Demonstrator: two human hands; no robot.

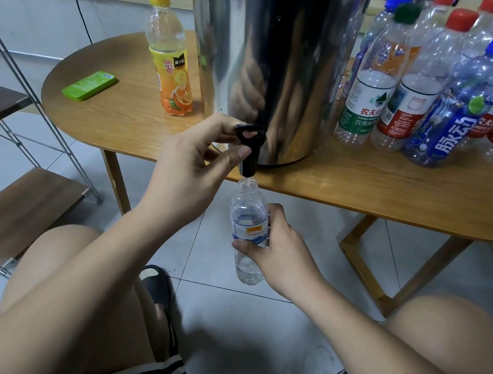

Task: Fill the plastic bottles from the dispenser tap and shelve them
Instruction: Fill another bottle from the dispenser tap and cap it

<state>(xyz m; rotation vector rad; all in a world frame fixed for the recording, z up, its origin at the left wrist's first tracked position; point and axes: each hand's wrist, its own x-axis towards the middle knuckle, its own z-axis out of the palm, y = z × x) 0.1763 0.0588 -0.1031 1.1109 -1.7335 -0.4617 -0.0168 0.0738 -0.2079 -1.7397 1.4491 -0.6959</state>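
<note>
A tall steel dispenser (264,41) stands on the wooden table (387,185), its black tap (249,151) hanging over the front edge. My left hand (197,161) pinches the tap's lever between thumb and fingers. Directly under the spout is a small clear bottle (247,230) with a white and blue label, uncapped and partly filled with water. My right hand (276,251) grips that bottle around its middle from the right, holding it upright with its mouth at the spout.
Several empty capped bottles (446,90) crowd the table to the right of the dispenser. An orange-labelled bottle (170,58) and a green case (89,85) sit left of it. A metal-framed shelf rack (5,203) with wooden boards stands at the left. My knees flank the tiled floor.
</note>
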